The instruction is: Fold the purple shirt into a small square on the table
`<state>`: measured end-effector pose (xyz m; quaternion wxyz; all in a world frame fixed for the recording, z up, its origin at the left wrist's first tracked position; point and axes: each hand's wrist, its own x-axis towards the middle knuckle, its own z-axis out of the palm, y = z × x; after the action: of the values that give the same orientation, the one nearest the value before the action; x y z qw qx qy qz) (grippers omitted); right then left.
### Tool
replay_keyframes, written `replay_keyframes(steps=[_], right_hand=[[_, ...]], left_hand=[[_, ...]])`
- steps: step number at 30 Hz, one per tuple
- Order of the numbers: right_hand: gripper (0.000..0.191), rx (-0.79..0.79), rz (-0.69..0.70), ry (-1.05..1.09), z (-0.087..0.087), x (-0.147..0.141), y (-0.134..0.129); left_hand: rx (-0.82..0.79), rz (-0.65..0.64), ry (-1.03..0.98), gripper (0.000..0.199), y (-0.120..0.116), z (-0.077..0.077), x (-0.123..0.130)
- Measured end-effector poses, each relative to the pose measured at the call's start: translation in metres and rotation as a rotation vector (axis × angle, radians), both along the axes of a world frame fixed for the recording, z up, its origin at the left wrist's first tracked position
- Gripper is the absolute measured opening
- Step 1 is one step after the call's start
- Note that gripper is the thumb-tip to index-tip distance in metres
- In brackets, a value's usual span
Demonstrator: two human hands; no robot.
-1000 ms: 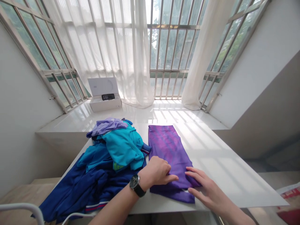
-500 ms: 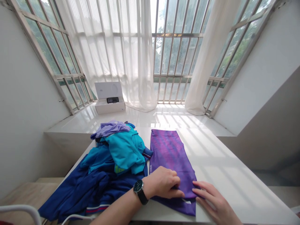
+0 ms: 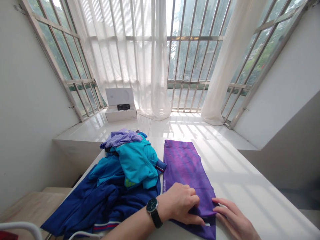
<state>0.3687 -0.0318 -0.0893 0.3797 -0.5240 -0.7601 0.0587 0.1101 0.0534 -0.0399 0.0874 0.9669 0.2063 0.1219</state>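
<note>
A purple garment (image 3: 183, 163) with a pinkish patch lies folded into a long flat shape on the white table. Small white lettering runs along its left side, and a white tag shows near its lower end. On that lower end rests my left hand (image 3: 182, 204), wearing a black-strapped watch (image 3: 153, 208). Its fingers are curled and the thumb points right, closed on the upper layer of cloth near a fold edge. My right hand (image 3: 236, 218) lies at the garment's lower right edge, fingers stretched out, with fingertips touching the cloth.
Left of the garment is a loose heap of clothes: lilac cloth (image 3: 123, 137), a turquoise top (image 3: 137, 160) and a navy garment (image 3: 100, 203) with striped trim. An opened white box (image 3: 121, 115) holding a black device stands on the windowsill. A white curved tube (image 3: 27, 227) shows at lower left.
The whole view has shifted slightly, so the scene sits a little further right and lower. Both hands keep nearly the same places on the purple garment.
</note>
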Motion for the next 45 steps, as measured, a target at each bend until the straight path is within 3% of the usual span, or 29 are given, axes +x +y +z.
replay_keyframes(steps=[8, 15, 20, 24, 30, 32, 35, 38, 42, 45], right_hand=[[0.03, -0.061, -0.081, 0.073, 0.008, -0.009, -0.001], [0.026, -0.09, -0.078, 0.136, 0.009, -0.01, -0.003], [0.034, -0.183, -0.059, 0.175, 0.019, -0.013, -0.005], [0.028, -0.265, -0.025, 0.24, 0.03, -0.016, -0.004], [0.036, -0.295, -0.23, 0.275, 0.036, -0.024, 0.0], [0.035, -0.256, -0.278, 0.257, 0.036, -0.029, 0.0], [0.028, -0.056, -0.334, 0.208, 0.041, -0.036, -0.008], [0.017, 0.094, -0.209, 0.114, 0.05, -0.046, -0.026], [0.019, 0.018, 0.072, -0.098, 0.055, -0.055, -0.047], [0.02, -0.03, 0.125, -0.198, 0.05, -0.054, -0.052]], left_hand=[[0.031, -0.043, -0.008, 0.037, -0.003, 0.001, 0.003], [-0.02, 0.026, -0.011, 0.018, -0.003, 0.006, 0.003], [-0.134, 0.065, -0.006, 0.018, -0.001, 0.014, 0.001], [-0.234, 0.079, -0.067, 0.025, 0.001, 0.016, -0.001], [-0.235, -0.063, -0.036, 0.05, 0.001, 0.031, -0.006], [-0.209, -0.092, -0.005, 0.045, 0.001, 0.032, -0.006], [-0.185, -0.105, 0.009, 0.032, 0.002, 0.028, -0.005], [-0.195, -0.076, -0.028, 0.029, 0.003, 0.023, -0.004], [-0.198, -0.056, -0.06, 0.025, 0.003, 0.019, -0.002], [-0.194, -0.06, -0.065, 0.023, 0.002, 0.019, -0.003]])
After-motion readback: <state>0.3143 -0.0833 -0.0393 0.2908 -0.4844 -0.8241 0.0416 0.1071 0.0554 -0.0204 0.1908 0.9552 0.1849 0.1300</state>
